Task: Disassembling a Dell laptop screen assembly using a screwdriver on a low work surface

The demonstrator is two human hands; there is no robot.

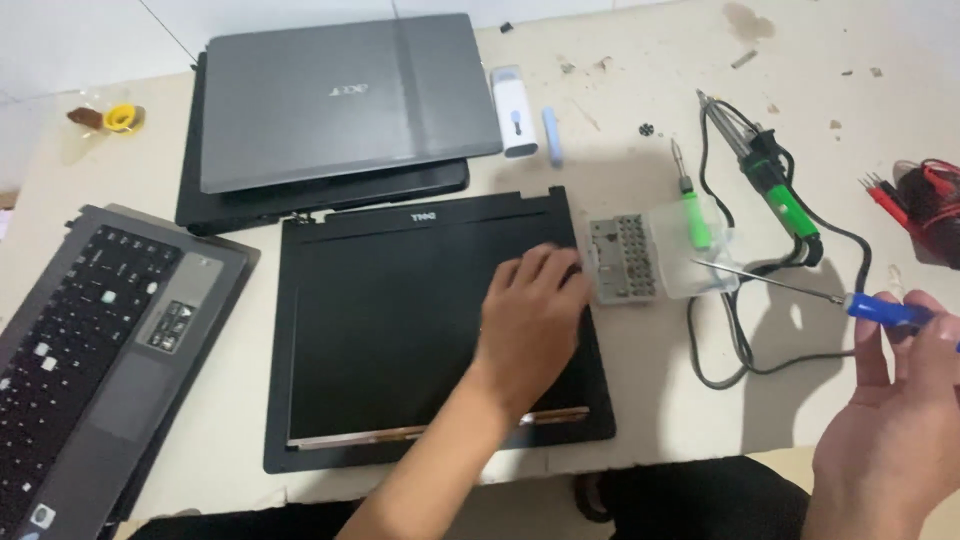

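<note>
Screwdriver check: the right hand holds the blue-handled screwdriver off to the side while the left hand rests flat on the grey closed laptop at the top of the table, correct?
Not quite. The head view shows the left hand resting on the black laptop screen panel in front of the person, not on the grey closed laptop further back. The right hand does hold the blue-handled screwdriver off to the side.

I see a matt black screen panel [400, 330] with plastic bezel, a brushed grey metallic laptop lid [340, 100] beyond, and a scuffed, stained pale worktop [650, 400].

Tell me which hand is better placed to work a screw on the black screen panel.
Likely the right hand: it already holds the blue-handled screwdriver. The left hand rests on the screen panel.
</note>
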